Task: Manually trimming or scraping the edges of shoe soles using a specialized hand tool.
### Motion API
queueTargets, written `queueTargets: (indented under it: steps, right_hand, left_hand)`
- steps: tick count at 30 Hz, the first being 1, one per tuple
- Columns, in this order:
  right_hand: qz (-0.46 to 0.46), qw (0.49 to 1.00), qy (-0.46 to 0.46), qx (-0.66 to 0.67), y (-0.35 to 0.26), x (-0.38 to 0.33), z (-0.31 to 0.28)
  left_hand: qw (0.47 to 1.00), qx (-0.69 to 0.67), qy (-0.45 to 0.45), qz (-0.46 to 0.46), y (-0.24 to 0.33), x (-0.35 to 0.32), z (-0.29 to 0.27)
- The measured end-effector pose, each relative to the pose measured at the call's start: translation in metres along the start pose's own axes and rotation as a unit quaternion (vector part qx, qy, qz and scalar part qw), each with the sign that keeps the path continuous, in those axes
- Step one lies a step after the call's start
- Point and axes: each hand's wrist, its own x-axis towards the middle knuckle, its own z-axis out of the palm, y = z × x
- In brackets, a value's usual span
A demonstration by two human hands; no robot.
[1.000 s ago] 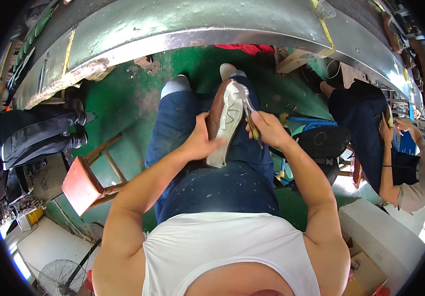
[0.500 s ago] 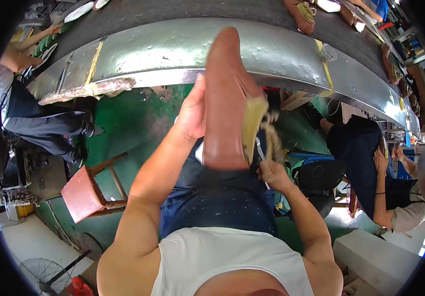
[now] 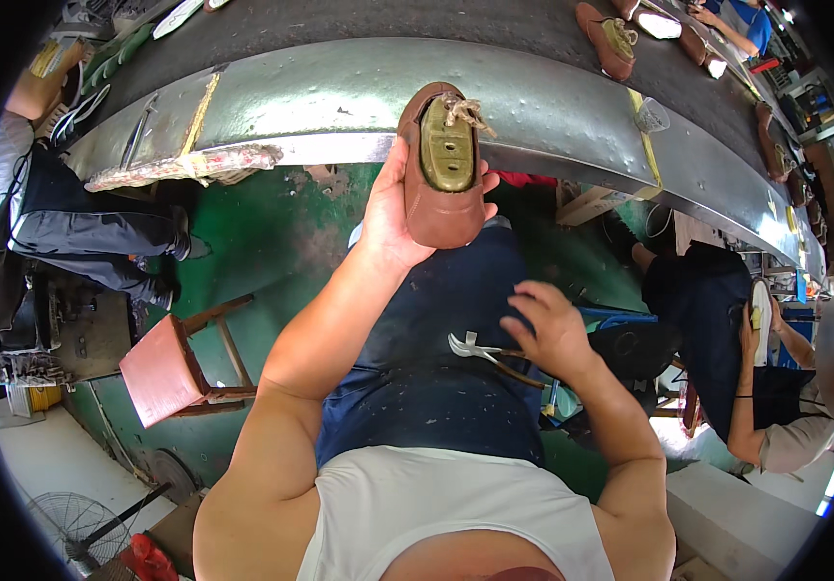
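A brown leather shoe [image 3: 444, 215] rests in my left hand [image 3: 393, 215], at the front edge of the bench, its opening facing up. My fingers wrap beneath it and show at its right side. Inside sits an olive-green shoe last [image 3: 450, 160] with two holes, and a frayed tan cord [image 3: 470, 114] is bunched at its toe end. My right hand [image 3: 552, 329] hovers over my lap with its fingers apart and nothing in them. Just below its fingers, metal pincers [image 3: 475, 349] with brown handles lie on my dark apron.
A dark conveyor belt [image 3: 339, 48] with a metal edge [image 3: 320, 102] runs across the far side, carrying brown shoes [image 3: 610, 48]. At left is a stool [image 3: 160, 373] and a seated person [image 3: 88, 228]; at right another seated person [image 3: 775, 397] holds a shoe.
My left hand has turned the shoe from its side to opening up and moved it slightly away. My right hand has let go of the pincers, now on my lap.
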Motion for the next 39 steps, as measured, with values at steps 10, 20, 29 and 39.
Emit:
queueTargets:
  steps: [10,20,29,39]
  right_hand:
    - [-0.032,0.975,0.093,0.201,-0.022,0.075,-0.016]
    - [0.075,0.969,0.039,0.233,-0.007,0.069,0.015]
    - [0.228,0.667,0.045,0.708,0.007,0.111,-0.017]
    - [0.249,0.917,0.308,-0.04,0.236,0.275,-0.083]
  left_hand:
    - [0.998,0.045,0.026,0.019,-0.014,0.001,-0.018]
    - [0.989,0.123,0.077,0.021,-0.021,0.005,-0.041]
    - [0.648,0.739,0.165,0.08,0.027,0.012,-0.012]
    - [0.139,0.909,0.275,0.281,0.122,0.077,-0.046]
